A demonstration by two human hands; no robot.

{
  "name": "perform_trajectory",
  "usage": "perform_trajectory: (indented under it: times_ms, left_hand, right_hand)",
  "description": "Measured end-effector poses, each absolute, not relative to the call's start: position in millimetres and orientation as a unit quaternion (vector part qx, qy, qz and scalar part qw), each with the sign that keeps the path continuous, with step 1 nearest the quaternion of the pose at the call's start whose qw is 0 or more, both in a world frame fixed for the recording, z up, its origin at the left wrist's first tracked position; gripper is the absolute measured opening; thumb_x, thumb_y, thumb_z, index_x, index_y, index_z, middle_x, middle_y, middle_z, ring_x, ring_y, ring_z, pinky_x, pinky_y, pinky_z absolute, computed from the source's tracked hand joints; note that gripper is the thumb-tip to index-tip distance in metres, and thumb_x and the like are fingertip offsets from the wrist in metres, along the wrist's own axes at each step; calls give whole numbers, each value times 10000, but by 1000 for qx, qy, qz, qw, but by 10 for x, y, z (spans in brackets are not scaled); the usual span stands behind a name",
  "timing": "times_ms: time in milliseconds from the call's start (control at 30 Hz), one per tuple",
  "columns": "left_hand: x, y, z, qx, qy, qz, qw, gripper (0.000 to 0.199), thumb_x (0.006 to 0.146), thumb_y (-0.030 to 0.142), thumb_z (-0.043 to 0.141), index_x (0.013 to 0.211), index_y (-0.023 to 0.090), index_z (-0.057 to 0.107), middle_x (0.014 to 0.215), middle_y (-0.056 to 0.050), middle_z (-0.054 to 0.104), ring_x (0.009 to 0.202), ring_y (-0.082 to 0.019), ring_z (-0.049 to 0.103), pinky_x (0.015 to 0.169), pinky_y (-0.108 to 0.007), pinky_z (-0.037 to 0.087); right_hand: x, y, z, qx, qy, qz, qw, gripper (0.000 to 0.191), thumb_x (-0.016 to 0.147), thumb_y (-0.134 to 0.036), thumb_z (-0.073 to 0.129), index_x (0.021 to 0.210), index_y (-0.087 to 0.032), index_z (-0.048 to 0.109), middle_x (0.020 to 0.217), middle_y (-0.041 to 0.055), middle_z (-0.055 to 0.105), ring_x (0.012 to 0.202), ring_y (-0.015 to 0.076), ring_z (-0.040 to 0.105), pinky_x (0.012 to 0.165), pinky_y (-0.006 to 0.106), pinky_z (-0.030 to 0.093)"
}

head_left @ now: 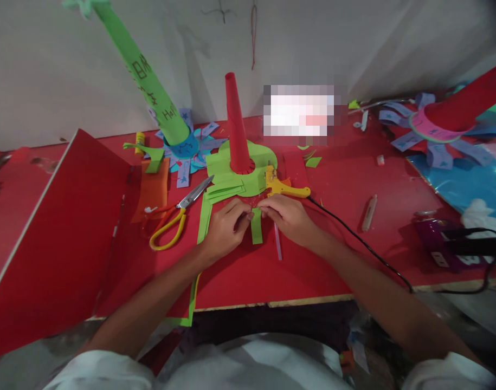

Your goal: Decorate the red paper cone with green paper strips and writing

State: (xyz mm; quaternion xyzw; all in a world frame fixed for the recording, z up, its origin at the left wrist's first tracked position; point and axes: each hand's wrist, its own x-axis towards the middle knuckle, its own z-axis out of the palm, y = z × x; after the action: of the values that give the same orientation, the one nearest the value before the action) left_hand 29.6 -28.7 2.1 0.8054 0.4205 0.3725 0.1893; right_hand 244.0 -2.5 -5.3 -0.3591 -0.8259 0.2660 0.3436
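A short green paper strip (256, 227) hangs between my two hands, its upper end pinched in the fingers. My left hand (230, 223) is closed on the strip's left edge, and my right hand (287, 215) grips its top from the other side. Just beyond them a red paper cone (237, 130) stands upright on a green scalloped paper base (261, 154). Several cut green strips (225, 189) lie on the base's near edge. A yellow glue gun (286, 189) rests behind my right hand, with a clear glue stick (278, 244) showing below it.
Scissors (168, 227) with orange and yellow handles lie left, beside orange paper (154, 187). A tall green paper tube (146, 81) stands behind. A red board (56, 233) leans at left. The glue gun's black cord (361, 244) runs right, towards a purple box (438, 244).
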Motion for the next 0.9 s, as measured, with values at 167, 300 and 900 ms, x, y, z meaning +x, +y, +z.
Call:
perform_trajectory:
  times_ms: [167,300,900]
  left_hand:
    - [284,-287,12,815,406,363,198,92,989,121,560,926,186,576,869,-13,608,779,-126,579,682,-249,431]
    - [285,-288,23,823,394,360,197,114,988,104,542,914,186,567,856,-15,606,763,-128,571,664,-255,421]
    - [294,-287,18,817,403,362,198,93,1011,153,527,946,195,579,862,-20,615,777,-137,584,678,-265,438]
  right_hand:
    - [2427,-47,-21,-360,-824,267,347,340,1042,-515,528,1043,-206,669,987,73,736,914,202,662,804,316,482]
    - [2409,-54,-11,-355,-823,266,354,366,1034,-537,534,934,-209,660,895,49,722,846,183,647,755,298,462]
    - [2447,-46,-34,-358,-828,255,349,439,1098,-478,378,911,-206,668,809,39,662,784,180,598,740,303,433]
